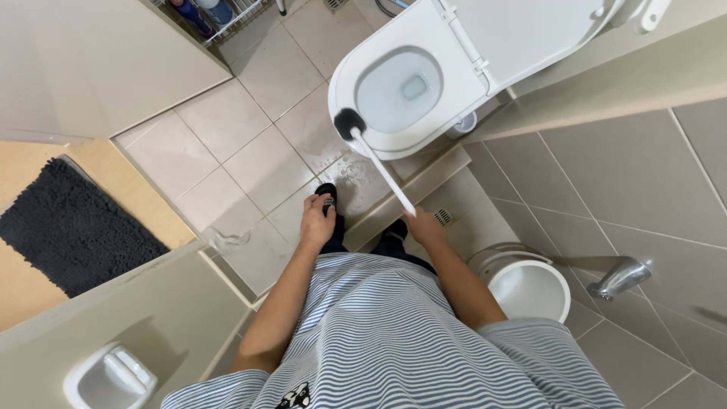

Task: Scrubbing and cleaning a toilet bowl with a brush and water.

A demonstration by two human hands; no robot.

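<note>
The right hand (424, 227) is clamped on the end of the white toilet brush (376, 160), light and stiff, best held there at the handle, its dark head on the toilet seat (344, 83) rim, while the left hand (316, 221) hangs loosely curled, empty.

Pale beige floor tiles (227, 151) w/ a wet patch (356, 170) near centre; dark shaggy mat (72, 227) at 9 o'clock. Grey tiled wall (644, 174) at 3 o'clock w/ chrome tap (621, 278); white bucket (530, 288) just below it. Wire rack (219, 15) at 11 o'clock, white soap dish (110, 376) at 7 o'clock.
</note>
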